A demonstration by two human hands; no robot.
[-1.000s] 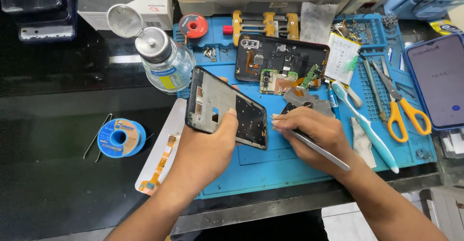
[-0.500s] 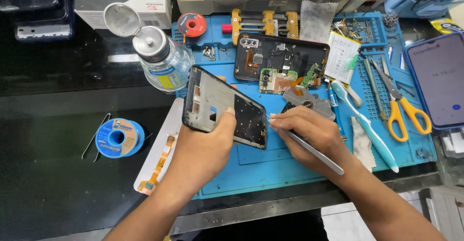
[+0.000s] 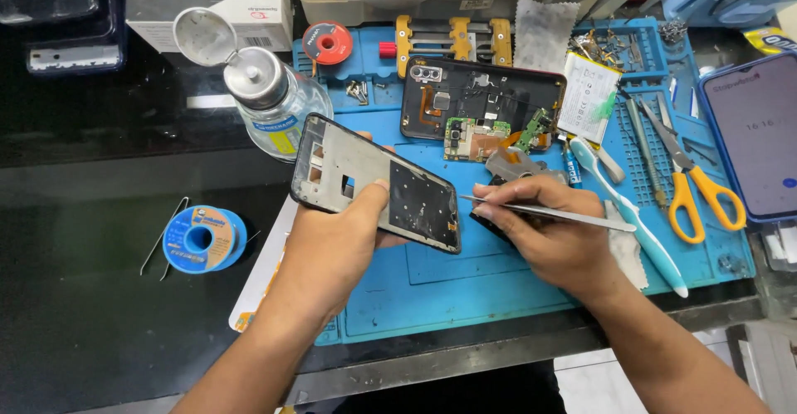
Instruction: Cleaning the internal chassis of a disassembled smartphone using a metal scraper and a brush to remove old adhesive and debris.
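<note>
My left hand holds a black phone mid-frame tilted above the blue work mat, thumb pressed on its lower edge. My right hand grips metal tweezers, their tips pointing left and almost touching the frame's right edge. Behind the hands lies an opened phone body with its circuit board exposed. A small dark part sits partly hidden under my right hand.
A clear liquid bottle with its flip cap open stands left of the frame. A blue solder spool lies on the dark desk. A toothbrush, yellow-handled scissors, a battery, a lit phone and loose screws crowd the mat's right and back.
The tweezers have swung from pointing down-right out of my hand to lying nearly level, tips toward the frame. The frame stays in my left hand.
</note>
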